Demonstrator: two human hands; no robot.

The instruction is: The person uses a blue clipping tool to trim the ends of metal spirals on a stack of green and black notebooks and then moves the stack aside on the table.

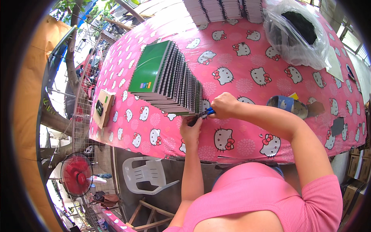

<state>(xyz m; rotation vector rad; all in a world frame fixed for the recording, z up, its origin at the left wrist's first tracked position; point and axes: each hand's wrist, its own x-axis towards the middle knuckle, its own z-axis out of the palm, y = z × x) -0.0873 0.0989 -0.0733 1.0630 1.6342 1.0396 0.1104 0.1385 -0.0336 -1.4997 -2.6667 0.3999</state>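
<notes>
1. Head view: a blue tool point(210, 111) is clamped in the right hand point(225, 105), its tip brought to the notebooks' point(150, 69) near corner.
2. The left hand point(190, 129) is held just below, apparently as a steady; its grip is obscured.
3. Coils are turned rightward, presumably for access.
4. The table point(247, 135) is covered in pink cat print; a bag point(280, 46) is set far right, a chair point(145, 174) and fan point(78, 174) lower left.

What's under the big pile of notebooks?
The pile of notebooks is on a pink tablecloth, which shows around it. The spot right beneath is covered by the notebooks, so I can't tell whether anything else is there.
</notes>
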